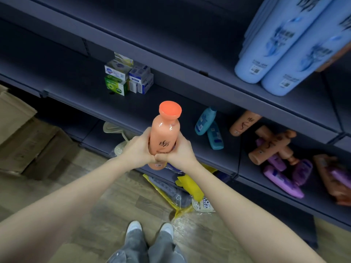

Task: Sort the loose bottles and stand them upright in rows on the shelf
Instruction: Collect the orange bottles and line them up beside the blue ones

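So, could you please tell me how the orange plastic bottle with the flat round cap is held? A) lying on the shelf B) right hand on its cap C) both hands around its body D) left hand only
C: the left hand and right hand both curl round the lower body of the orange plastic bottle.

Light falls from overhead, bright on the forearms (218, 186) and the orange bottle (164, 133), whose shoulder carries small glare streaks. The shelf (76, 78) recesses sit dim and bluish. Wide-angle distortion slants the shelf edges, and the pale blue bottles (284, 44) and purple bottles (283, 183) near the right edge look soft and smeared.
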`<action>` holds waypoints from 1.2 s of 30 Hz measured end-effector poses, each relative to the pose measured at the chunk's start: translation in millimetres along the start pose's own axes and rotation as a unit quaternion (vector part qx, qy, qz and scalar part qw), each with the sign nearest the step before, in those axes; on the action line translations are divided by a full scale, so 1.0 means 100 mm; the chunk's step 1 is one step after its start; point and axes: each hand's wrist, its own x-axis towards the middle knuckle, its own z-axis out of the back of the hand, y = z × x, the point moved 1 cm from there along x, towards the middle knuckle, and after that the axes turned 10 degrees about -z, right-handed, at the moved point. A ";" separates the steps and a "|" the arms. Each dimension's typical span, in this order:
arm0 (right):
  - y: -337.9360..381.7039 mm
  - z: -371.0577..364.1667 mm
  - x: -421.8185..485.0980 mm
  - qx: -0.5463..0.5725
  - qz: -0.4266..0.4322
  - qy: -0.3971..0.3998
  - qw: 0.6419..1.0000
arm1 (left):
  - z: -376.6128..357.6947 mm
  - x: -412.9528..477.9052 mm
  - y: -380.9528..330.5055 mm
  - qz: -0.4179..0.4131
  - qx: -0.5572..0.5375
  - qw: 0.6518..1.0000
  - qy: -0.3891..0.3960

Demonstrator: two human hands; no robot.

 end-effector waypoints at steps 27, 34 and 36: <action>0.79 1.47 -1.29 0.114 0.115 -0.183 0.970 | 0.72 -0.16 -1.90 -0.225 -0.088 0.970 -0.018; 1.01 1.67 -1.55 0.166 0.164 -0.203 0.951 | 0.98 -0.25 -2.28 -0.279 -0.116 0.953 -0.005; 1.04 1.72 -1.61 0.171 0.170 -0.207 0.948 | 1.01 -0.26 -2.36 -0.292 -0.120 0.949 -0.002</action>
